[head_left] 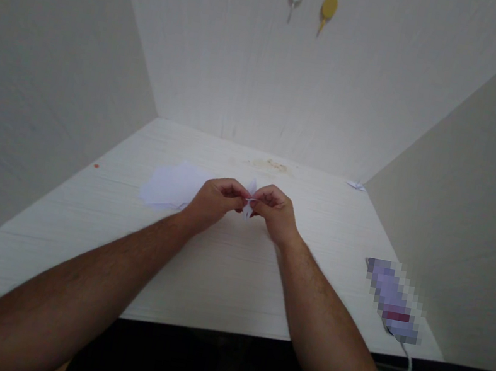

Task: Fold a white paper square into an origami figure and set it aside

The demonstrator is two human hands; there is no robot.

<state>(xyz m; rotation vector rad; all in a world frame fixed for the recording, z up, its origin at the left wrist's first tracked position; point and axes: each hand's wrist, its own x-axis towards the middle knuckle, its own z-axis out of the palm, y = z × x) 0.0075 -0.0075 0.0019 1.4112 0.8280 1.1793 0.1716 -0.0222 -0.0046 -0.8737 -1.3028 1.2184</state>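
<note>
Centrally, a small folded white paper [247, 210] is held just above the pale desk [223, 271], pinched between the thumb and curled fingers of both the left hand [225, 197] and the right hand [275, 206], whose fingertips nearly meet at its middle. Just left of the left hand lie loose white sheets [172, 185], while another folded white piece [356, 185] rests in the far right corner. Near the right edge lies a flat object [391, 299] with a white cable [408, 366], its surface pixelated so that any label cannot be read.
</note>
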